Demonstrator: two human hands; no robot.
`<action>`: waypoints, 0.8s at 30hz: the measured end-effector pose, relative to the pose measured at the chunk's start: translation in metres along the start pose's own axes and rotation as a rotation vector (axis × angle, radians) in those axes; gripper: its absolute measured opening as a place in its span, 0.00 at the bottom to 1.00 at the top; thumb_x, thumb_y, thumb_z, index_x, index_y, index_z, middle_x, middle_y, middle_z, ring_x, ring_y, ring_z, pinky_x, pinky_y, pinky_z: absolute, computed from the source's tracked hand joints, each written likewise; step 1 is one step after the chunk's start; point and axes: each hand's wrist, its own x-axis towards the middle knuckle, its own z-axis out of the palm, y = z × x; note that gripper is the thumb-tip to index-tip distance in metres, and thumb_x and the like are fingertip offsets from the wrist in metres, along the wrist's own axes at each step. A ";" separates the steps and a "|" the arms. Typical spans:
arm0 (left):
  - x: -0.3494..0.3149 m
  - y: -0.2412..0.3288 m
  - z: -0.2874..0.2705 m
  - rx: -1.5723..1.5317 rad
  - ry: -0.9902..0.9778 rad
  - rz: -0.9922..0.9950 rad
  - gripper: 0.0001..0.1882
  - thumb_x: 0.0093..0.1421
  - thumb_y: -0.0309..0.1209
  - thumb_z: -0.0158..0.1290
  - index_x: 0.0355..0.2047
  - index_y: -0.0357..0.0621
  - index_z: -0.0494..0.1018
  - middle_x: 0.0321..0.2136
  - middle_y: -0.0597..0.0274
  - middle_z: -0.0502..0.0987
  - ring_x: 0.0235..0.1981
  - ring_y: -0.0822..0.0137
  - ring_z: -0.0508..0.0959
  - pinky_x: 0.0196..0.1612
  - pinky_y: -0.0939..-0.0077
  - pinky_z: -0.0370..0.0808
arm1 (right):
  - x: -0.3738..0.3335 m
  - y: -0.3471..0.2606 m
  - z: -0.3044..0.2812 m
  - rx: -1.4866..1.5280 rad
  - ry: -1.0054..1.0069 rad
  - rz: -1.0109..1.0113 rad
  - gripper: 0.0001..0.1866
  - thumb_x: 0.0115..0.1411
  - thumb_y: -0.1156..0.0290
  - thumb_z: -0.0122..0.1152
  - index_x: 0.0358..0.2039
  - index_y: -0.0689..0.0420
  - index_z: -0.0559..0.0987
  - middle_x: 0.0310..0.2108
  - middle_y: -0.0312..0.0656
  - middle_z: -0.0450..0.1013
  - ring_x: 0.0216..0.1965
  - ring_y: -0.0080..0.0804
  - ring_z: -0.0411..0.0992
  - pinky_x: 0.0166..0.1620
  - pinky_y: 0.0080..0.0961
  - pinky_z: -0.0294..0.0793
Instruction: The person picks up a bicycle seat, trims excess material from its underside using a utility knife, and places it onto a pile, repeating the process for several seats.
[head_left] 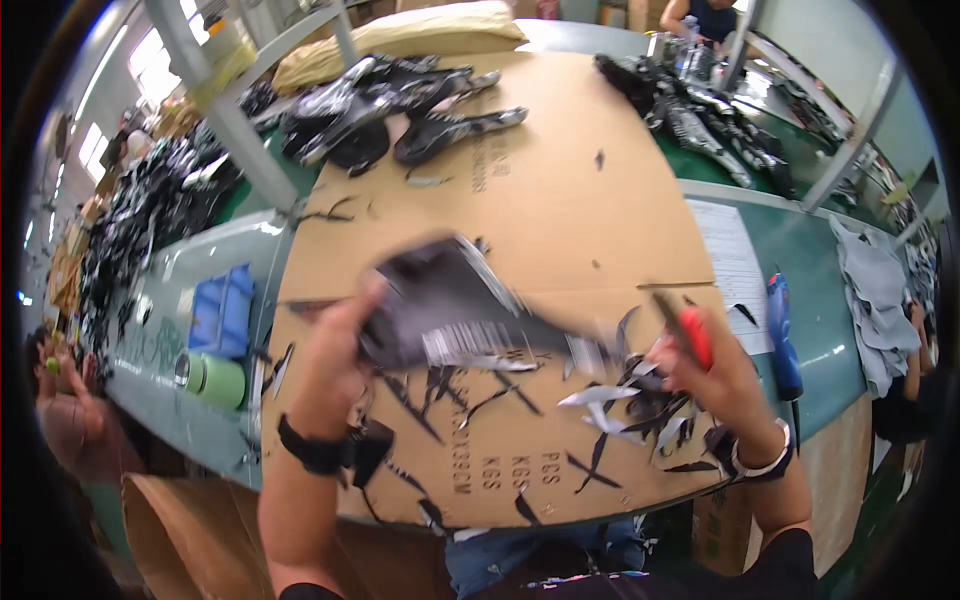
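My left hand point(340, 345) is closed round the wide end of a black bicycle saddle point(440, 300), held tilted above the cardboard with its narrow nose toward the right. White marks, blurred by motion, show along its near side. In my right hand point(715, 375), by the nose, is a red-handled cutting tool point(695, 335); its dark blade points up and left. Blur hides whether it is scissors or a knife. Under and between both hands lie black and white trimmed scraps point(610, 405), strewn over the cardboard sheet point(560, 200).
More black saddles point(390, 110) are piled at the far left of the cardboard, others point(700, 120) at the far right. A blue bin point(222, 310) and a green cup point(212, 380) stand left. A blue power tool point(783, 335) and paper sheet point(730, 260) lie right. Other people sit nearby.
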 end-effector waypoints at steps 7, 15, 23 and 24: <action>0.157 0.037 -0.009 -0.118 0.088 0.548 0.15 0.64 0.38 0.53 0.45 0.41 0.70 0.39 0.62 0.76 0.38 0.71 0.76 0.38 0.81 0.71 | 0.111 0.039 -0.135 0.080 0.284 -0.013 0.16 0.57 0.70 0.61 0.44 0.60 0.69 0.23 0.36 0.71 0.16 0.17 0.65 0.19 0.15 0.62; 0.148 -0.026 0.067 0.265 -0.038 0.146 0.07 0.64 0.33 0.51 0.37 0.43 0.71 0.30 0.65 0.76 0.28 0.74 0.75 0.34 0.83 0.70 | 0.337 0.130 -0.225 0.939 0.584 0.150 0.12 0.56 0.83 0.53 0.41 0.60 0.66 0.25 0.51 0.72 0.22 0.42 0.75 0.29 0.42 0.82; 0.152 -0.037 0.063 0.300 0.062 0.001 0.06 0.64 0.32 0.50 0.34 0.43 0.70 0.27 0.64 0.75 0.27 0.74 0.74 0.31 0.83 0.70 | 0.482 0.181 -0.195 1.365 1.055 -0.086 0.24 0.56 0.75 0.62 0.53 0.58 0.66 0.44 0.48 0.68 0.41 0.48 0.71 0.37 0.53 0.78; 0.153 -0.038 0.061 0.259 0.070 0.008 0.06 0.64 0.32 0.50 0.33 0.43 0.70 0.27 0.64 0.75 0.26 0.74 0.74 0.30 0.83 0.70 | 0.486 0.184 -0.198 1.439 1.188 -0.076 0.23 0.56 0.76 0.61 0.52 0.58 0.67 0.45 0.49 0.68 0.40 0.48 0.72 0.32 0.42 0.80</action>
